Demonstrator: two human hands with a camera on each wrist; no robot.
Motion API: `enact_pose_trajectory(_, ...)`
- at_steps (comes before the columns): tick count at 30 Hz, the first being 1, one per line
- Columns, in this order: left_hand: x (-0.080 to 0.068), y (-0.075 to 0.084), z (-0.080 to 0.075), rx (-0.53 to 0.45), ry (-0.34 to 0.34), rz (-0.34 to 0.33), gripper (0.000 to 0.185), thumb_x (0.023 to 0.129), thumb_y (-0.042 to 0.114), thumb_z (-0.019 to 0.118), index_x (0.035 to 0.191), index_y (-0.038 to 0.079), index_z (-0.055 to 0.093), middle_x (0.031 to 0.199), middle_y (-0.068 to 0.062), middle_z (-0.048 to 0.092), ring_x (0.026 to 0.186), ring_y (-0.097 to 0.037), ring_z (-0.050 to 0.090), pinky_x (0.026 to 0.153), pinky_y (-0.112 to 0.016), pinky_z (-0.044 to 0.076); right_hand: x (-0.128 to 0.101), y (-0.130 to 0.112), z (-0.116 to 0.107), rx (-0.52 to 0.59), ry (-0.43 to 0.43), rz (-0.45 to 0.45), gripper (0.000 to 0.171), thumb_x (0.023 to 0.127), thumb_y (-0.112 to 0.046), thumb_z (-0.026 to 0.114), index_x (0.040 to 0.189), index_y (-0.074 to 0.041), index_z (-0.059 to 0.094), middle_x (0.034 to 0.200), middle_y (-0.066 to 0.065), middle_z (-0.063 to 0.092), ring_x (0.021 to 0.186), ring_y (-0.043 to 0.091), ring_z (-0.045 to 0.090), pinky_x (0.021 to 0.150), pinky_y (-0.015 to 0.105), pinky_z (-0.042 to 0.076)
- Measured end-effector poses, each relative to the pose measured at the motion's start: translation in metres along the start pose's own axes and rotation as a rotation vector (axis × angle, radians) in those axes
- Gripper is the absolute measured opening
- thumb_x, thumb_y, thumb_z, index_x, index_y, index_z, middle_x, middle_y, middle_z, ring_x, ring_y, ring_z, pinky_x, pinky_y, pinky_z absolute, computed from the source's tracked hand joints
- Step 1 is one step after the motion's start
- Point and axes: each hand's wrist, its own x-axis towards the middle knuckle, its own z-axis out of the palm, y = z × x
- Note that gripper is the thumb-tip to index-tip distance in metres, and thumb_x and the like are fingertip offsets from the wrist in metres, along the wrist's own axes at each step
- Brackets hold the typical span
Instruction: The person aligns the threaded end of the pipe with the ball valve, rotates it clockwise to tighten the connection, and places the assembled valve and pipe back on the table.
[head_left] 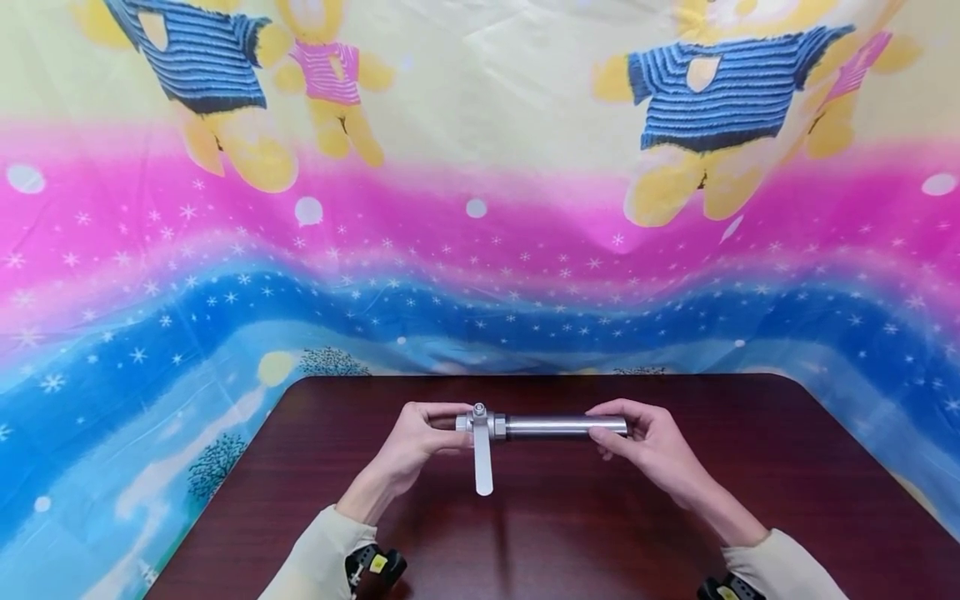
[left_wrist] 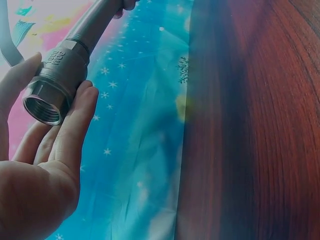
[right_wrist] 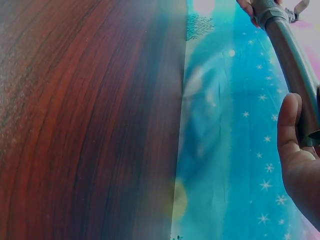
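Note:
A metal ball valve (head_left: pixel 480 425) with a flat lever handle (head_left: pixel 483 467) is joined to a steel pipe (head_left: pixel 564 427), and the whole piece is held level above the dark wooden table (head_left: pixel 570 533). My left hand (head_left: pixel 420 440) grips the valve's threaded open end (left_wrist: pixel 45 102) with thumb and fingers curled round it. My right hand (head_left: pixel 637 437) holds the pipe's far end (right_wrist: pixel 295 80) between thumb and fingers. The lever points down toward me.
A colourful cloth (head_left: pixel 480 208) with cartoon bears, pink and blue bands and stars hangs behind and around the table. The table's rounded far edge (head_left: pixel 555 377) lies just beyond the hands. Wrist-worn cameras (head_left: pixel 375 565) sit on both sleeves.

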Motion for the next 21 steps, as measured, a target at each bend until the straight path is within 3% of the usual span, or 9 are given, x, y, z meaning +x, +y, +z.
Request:
enact_pose_trajectory(4, 0.0000, 0.0002, 0.0010, 0.002, -0.001, -0.002, 0.048, 0.083, -0.004, 0.080, 0.129, -0.013, 0.068, 0.105, -0.018, 0.077, 0.090, -0.018, 0.076, 0.092, -0.059, 0.057, 0.0005, 0.0008, 0.0007, 0.012, -0.011, -0.025, 0.035, 0.089, 0.004, 0.081, 0.121, 0.004, 0.067, 0.096, 0.018, 0.069, 0.070, 0.024, 0.069, 0.063, 0.034, 0.061)
enact_pose_trajectory(9, 0.0003, 0.0007, 0.0017, -0.004, -0.001, 0.002, 0.048, 0.083, -0.005, 0.079, 0.129, -0.013, 0.068, 0.105, -0.018, 0.077, 0.090, -0.018, 0.076, 0.094, -0.063, 0.055, 0.0021, 0.0014, 0.0012, -0.044, 0.015, 0.000, 0.025, 0.094, -0.004, 0.078, 0.118, 0.001, 0.072, 0.084, 0.015, 0.070, 0.067, 0.025, 0.068, 0.063, 0.033, 0.060)
enact_pose_trajectory(14, 0.0007, -0.0004, 0.0010, 0.001, 0.000, 0.001, 0.048, 0.083, -0.003, 0.080, 0.129, -0.012, 0.068, 0.105, -0.018, 0.077, 0.090, -0.018, 0.076, 0.090, -0.053, 0.060, 0.0019, 0.0022, 0.0014, -0.013, -0.005, -0.008, 0.034, 0.090, 0.002, 0.081, 0.121, 0.005, 0.068, 0.100, 0.018, 0.071, 0.073, 0.022, 0.071, 0.064, 0.034, 0.061)
enact_pose_trajectory(21, -0.0002, -0.0028, 0.0007, -0.001, -0.002, -0.007, 0.049, 0.083, -0.003, 0.080, 0.130, -0.013, 0.068, 0.107, -0.019, 0.077, 0.091, -0.019, 0.076, 0.087, -0.047, 0.062, 0.0025, 0.0013, 0.0020, -0.048, -0.004, 0.023, 0.025, 0.097, -0.007, 0.077, 0.120, 0.001, 0.073, 0.084, 0.016, 0.071, 0.068, 0.025, 0.069, 0.063, 0.036, 0.062)
